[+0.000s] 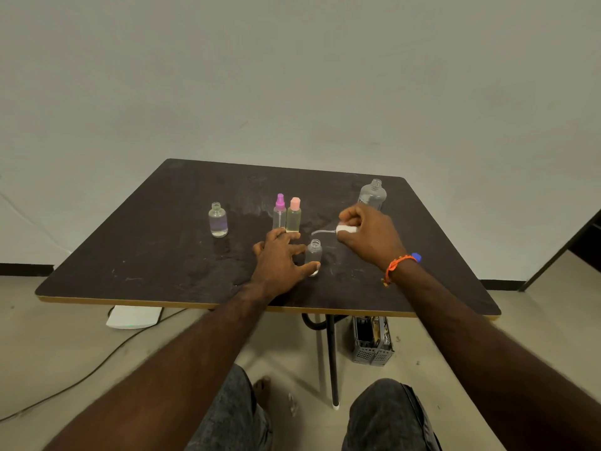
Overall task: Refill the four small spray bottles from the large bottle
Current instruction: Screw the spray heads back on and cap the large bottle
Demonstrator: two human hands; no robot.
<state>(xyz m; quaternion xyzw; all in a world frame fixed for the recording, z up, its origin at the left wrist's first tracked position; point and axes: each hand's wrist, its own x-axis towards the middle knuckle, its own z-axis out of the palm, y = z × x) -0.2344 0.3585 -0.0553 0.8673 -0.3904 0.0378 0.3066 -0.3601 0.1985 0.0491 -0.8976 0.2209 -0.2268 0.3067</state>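
where clear round bottles (313, 255) stand uncapped

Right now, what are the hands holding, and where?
The right hand pinches the white spray top by its cap, tube sticking out. The left hand holds nothing; its thumb touches the open small bottle.

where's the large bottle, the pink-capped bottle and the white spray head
large bottle (373, 196), head view, clear shoulder
pink-capped bottle (293, 219), head view, body
white spray head (344, 229), head view, white collar

Dim, even light; soft focus, wide-angle bending at edges.
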